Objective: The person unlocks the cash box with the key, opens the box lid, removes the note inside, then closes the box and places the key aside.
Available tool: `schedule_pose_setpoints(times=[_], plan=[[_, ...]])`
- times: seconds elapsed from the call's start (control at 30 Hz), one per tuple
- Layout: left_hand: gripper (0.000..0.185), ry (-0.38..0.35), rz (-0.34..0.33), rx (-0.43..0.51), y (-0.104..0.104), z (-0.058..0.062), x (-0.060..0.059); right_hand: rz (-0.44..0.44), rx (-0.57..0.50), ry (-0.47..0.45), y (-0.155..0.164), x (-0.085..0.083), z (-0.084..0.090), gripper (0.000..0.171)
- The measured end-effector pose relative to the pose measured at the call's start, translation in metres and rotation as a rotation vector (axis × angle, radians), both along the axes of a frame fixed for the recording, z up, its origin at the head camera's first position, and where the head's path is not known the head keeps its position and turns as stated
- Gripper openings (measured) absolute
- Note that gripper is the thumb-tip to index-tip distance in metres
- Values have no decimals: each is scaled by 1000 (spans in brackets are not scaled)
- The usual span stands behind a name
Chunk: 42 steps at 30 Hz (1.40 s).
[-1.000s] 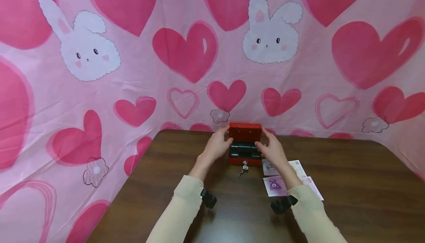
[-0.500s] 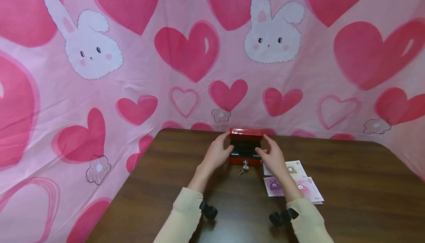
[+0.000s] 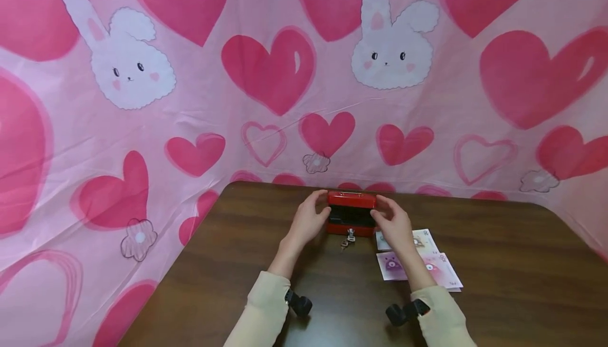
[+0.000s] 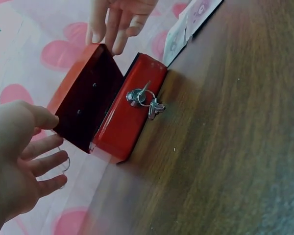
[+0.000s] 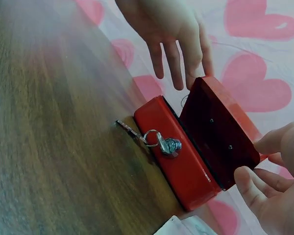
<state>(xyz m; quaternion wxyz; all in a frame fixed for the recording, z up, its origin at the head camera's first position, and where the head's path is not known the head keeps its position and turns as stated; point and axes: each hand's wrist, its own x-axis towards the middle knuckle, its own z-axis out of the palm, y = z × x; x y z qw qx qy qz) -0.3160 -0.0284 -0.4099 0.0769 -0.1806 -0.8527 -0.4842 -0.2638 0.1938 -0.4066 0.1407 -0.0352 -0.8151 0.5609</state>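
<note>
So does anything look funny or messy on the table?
Not really. The red box sits half open between both hands, with a key in its lock. The cards beside it overlap a bit crookedly, nothing more.

No writing, brand or number can be read anywhere here. The paper notes (image 3: 418, 260) lying just right of the red cash box (image 3: 350, 216) carry small cartoon figures and some tiny marks near their corners, too small to make out. The box itself shows no label, and the pink cloth (image 3: 266, 73) behind it has only hearts and bunnies.
</note>
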Motion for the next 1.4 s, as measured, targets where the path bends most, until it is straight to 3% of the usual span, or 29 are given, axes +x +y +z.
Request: schedule_pose_setpoints(times=[0.6, 0.97, 1.4], plan=[[30, -84, -60, -172, 5, -6, -1, -23, 245, -23, 13, -8, -10, 27], [27, -123, -37, -202, 9, -6, -3, 34, 258, -45, 16, -12, -13, 28], [18, -147, 31, -211, 12, -6, -1, 27, 267, -59, 15, -11, -14, 24]])
